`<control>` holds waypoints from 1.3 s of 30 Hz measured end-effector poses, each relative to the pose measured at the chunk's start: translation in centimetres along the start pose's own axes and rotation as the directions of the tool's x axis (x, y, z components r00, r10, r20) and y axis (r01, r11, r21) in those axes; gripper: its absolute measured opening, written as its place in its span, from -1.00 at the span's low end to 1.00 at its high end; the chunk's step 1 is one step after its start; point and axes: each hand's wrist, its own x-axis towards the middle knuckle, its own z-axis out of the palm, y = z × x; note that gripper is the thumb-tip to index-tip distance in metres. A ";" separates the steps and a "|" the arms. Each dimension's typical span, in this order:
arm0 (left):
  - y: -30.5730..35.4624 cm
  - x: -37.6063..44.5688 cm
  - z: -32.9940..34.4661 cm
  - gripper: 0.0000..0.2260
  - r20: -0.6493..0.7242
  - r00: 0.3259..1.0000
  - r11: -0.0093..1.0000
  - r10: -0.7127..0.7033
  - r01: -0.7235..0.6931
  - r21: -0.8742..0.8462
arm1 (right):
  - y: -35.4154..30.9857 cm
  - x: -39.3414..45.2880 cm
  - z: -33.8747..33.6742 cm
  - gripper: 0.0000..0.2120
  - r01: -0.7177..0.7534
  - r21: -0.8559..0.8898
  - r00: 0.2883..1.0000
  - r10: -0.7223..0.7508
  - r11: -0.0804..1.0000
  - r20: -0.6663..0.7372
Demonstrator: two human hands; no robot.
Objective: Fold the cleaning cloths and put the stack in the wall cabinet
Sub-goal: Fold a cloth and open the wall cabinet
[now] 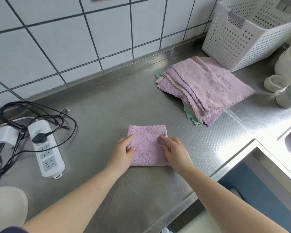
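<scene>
- While the folded cloth (147,145) is pressed flat under straight fingers of the left hand (123,151) and right hand (174,151), nothing is gripped.
- If released carelessly, the fold could spring open.

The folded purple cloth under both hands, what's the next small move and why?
Probably let go and reach the right hand to the top cloth of the unfolded pile. The folded purple cloth already lies as a neat square on the steel counter, with the left hand and the right only pressing it flat, while many cloths wait beside the white basket.
</scene>
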 end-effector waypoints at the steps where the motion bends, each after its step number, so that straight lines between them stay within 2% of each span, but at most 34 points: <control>1: 0.0 0.0 0.0 -0.59 0.002 1.000 1.000 -0.005 0.005 -0.003 | 0.1 0.0 0.1 -0.60 0.004 0.002 1.000 -0.004 1.000 -0.004; 3: 0.3 -0.1 0.0 -0.60 -0.002 1.000 1.000 -0.022 0.022 -0.013 | 0.1 0.0 0.2 -0.60 0.023 -0.013 0.999 -0.023 1.000 -0.024; 5: 0.7 -0.5 -0.1 -0.60 -0.081 0.997 1.000 -0.002 0.004 0.023 | -0.1 -0.2 0.1 -0.60 0.019 -0.016 0.995 -0.021 1.000 -0.098; 7: 0.9 -0.8 -0.4 -0.63 -0.195 0.969 0.968 0.151 -0.105 0.226 | -0.5 -0.3 -0.1 -0.62 0.038 -0.047 0.971 -0.048 0.998 -0.234; 8: 1.0 -0.8 -0.4 -0.64 -0.201 0.946 0.923 0.253 -0.174 0.342 | -0.9 -0.2 -0.1 -0.63 0.085 -0.110 0.948 -0.114 0.990 -0.296; 10: 1.3 -0.3 0.0 -0.61 -0.090 0.921 0.818 0.380 -0.289 0.498 | -1.9 0.3 0.6 -0.62 0.206 -0.283 0.899 -0.296 0.937 -0.324; 11: 1.6 0.0 0.3 -0.59 -0.014 0.923 0.769 0.384 -0.311 0.558 | -2.5 0.6 1.1 -0.61 0.250 -0.364 0.888 -0.362 0.897 -0.283; 13: 2.4 0.7 0.8 -0.53 0.097 0.945 0.698 0.312 -0.297 0.652 | -3.6 1.2 2.3 -0.58 0.282 -0.483 0.903 -0.399 0.829 -0.157; 16: 2.1 1.7 1.1 -0.48 0.148 0.975 0.672 0.165 -0.221 0.707 | -3.7 1.9 3.7 -0.58 0.224 -0.546 0.953 -0.299 0.807 -0.051; 18: 1.3 1.9 1.0 -0.51 0.166 0.977 0.634 0.132 -0.212 0.744 | -2.9 2.1 4.1 -0.57 0.181 -0.564 0.972 -0.234 0.806 -0.021; 24: 0.8 2.0 0.8 -0.52 0.181 0.976 0.568 0.123 -0.218 0.794 | -1.2 2.1 3.7 -0.46 0.151 -0.633 0.978 -0.209 0.759 -0.018; 29: 0.5 2.3 1.0 -0.52 0.167 0.972 0.610 0.165 -0.234 0.757 | -0.8 2.2 3.5 -0.38 0.135 -0.623 0.979 -0.202 0.771 -0.038; 30: 0.4 2.3 1.0 -0.52 0.142 0.971 0.644 0.192 -0.234 0.729 | -0.7 2.2 3.6 -0.37 0.134 -0.620 0.979 -0.201 0.773 -0.039; 32: 0.3 2.0 0.4 -0.57 0.010 0.980 0.778 0.197 -0.163 0.607 | -0.7 2.1 3.6 -0.36 0.134 -0.613 0.979 -0.200 0.779 -0.040; 34: -0.1 1.2 -0.4 -0.55 -0.147 0.983 0.889 0.111 -0.032 0.456 | -0.6 2.2 3.6 -0.36 0.143 -0.604 0.978 -0.206 0.784 -0.036; 36: 0.0 0.3 -1.3 -0.55 -0.206 0.978 0.964 -0.041 0.093 0.249 | -0.6 2.3 3.6 -0.36 0.153 -0.591 0.975 -0.220 0.792 -0.043; 38: 0.4 -0.1 -1.7 -0.57 -0.152 0.974 0.981 -0.166 0.179 0.074 | -0.5 2.3 3.6 -0.37 0.156 -0.581 0.971 -0.231 0.799 -0.057; 39: 0.6 -0.2 -1.9 -0.58 -0.103 0.977 0.980 -0.186 0.192 0.047 | -0.5 2.3 3.6 -0.37 0.158 -0.579 0.970 -0.235 0.800 -0.061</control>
